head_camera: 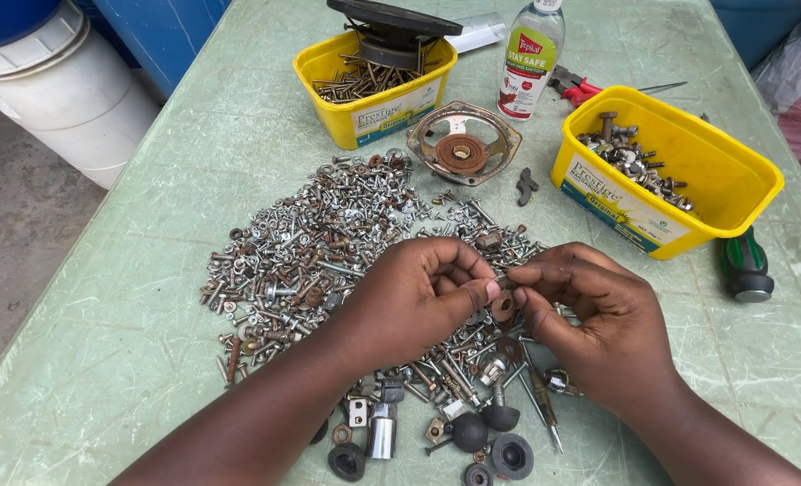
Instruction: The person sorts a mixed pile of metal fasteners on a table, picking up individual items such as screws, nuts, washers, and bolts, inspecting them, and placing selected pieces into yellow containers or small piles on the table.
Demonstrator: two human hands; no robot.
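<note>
My left hand (414, 301) and my right hand (594, 315) meet over a big heap of screws, nuts and washers (319, 243) on a pale green table (130, 342). Both pinch one small rusty bolt with a washer (505, 301) between thumb and fingertips, just above the heap. Most of that small part is hidden by my fingers.
A yellow tub with nails (373, 76) stands at the back, a dark round part resting on it. A second yellow tub with bolts (666, 171) is on the right. A rusty speaker frame (461, 144), a clear bottle (531, 58), red pliers (576, 88), a green-handled screwdriver (744, 265) and black rubber feet (490, 441) lie around.
</note>
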